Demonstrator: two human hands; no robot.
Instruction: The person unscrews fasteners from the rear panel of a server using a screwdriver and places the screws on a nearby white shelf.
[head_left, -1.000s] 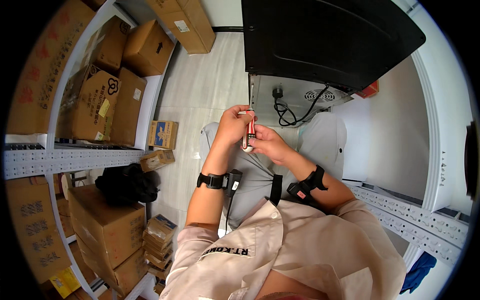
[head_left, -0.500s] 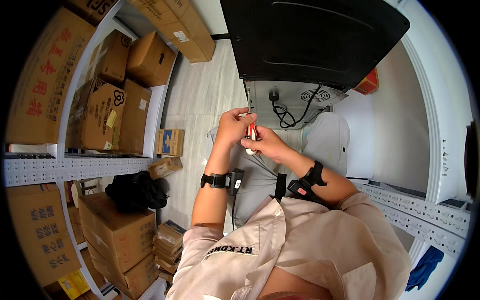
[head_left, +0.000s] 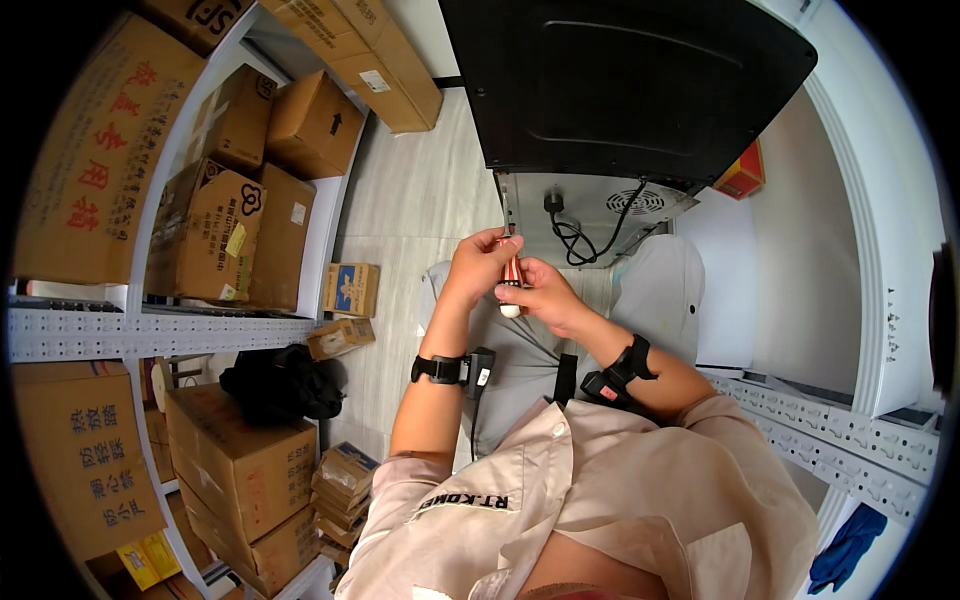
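A screwdriver with a red-and-white handle (head_left: pixel 512 270) is between my two hands, its thin shaft pointing away from me along the left edge of a grey metal panel (head_left: pixel 535 235). My left hand (head_left: pixel 476 264) is closed round the front of the handle. Closer to the white butt end, the fingers of my right hand (head_left: pixel 546 297) pinch the handle from the right. Whether the tip meets a screw is too small to make out. Above the panel is the large black casing (head_left: pixel 640 85) of an appliance. A black power cable (head_left: pixel 575 240) with a plug hangs at the panel.
Shelving with cardboard boxes (head_left: pixel 215 225) lines the left side. On the floor there are small cartons (head_left: pixel 350 289), a black bag (head_left: pixel 280 385) and stacked flat packages (head_left: pixel 342 480). A red box (head_left: pixel 740 172) stands right of the appliance. White perforated shelf beams (head_left: pixel 830 430) run along the right.
The screwdriver handle has turned slightly and shows more of its stripes. Both hands stay on it. The whole view has shifted a little, with the scene lower and farther right.
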